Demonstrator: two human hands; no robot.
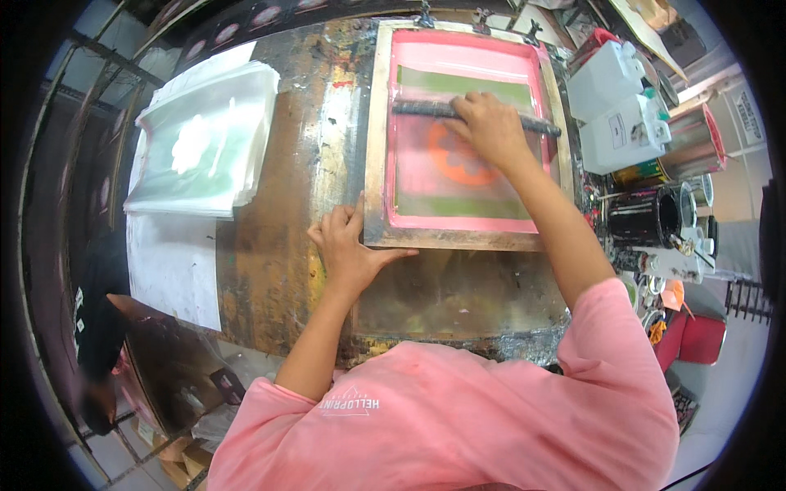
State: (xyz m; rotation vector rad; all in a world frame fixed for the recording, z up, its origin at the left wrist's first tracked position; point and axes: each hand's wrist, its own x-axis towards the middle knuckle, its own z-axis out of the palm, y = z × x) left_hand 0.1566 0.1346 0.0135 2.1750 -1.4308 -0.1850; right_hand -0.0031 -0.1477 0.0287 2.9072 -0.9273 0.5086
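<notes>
the room crowds in around a paint-stained counter (282, 176), and at the far left another person in dark clothing (102, 295) is too blurred to make out well. right of the counter's middle lies a wooden frame (458, 239) with a pink-edged mesh (409, 168); the clamps (425, 15) along its far side are partly cut off. of the two hands, the right hand (490, 129) is closed around a dark bar (417, 108) set across the mesh, hiding part of the bar and of the orange shape (440, 162). the left hand (348, 245) is spread at the frame's near left corner, thumb along the near edge; how hard it presses i can't tell. glare washes out a stack of clear sheets (246, 123) on the left, while jugs (643, 128) and cans (639, 214) overlap on the right. the worker's pink shirt (458, 417) bears small white lettering, upside down; one jug's label is too small to read, and a pale panel (747, 114) carries dark lettering.
</notes>
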